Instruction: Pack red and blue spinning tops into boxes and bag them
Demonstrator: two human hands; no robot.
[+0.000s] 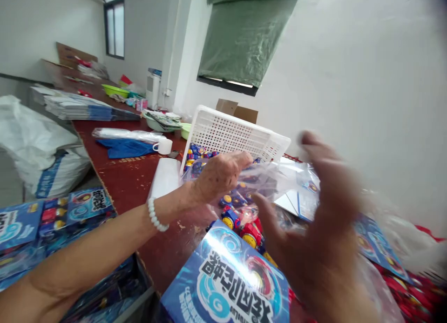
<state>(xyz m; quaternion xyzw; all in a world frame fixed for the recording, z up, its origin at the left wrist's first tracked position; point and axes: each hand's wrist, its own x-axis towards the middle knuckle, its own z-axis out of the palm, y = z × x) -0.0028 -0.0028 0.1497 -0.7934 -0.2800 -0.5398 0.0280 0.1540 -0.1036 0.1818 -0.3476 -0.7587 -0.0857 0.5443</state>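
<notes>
A: Clear, crinkly plastic fills the middle: a thin bag [268,178] held above the dark red tabletop [129,183]. The left hand [218,176], a white bead bracelet on its wrist, pinches the bag's near edge with closed fingers.

B: And the right hand?

A: The right hand [321,234] is close to the camera and blurred, fingers spread wide beside the bag. Whether it touches the film, I cannot tell.

B: How far along does the work look?

A: Partway, I judge. Small glossy toy cars [244,225], red, blue and yellow, lie under the bag, and more sit in a white perforated basket [237,134] tilted behind. A shiny blue printed box [226,281] lies nearest, and flat blue boxes are stacked at the left.

B: Is the bag filled?

A: It looks limp; its contents are unclear.
</notes>
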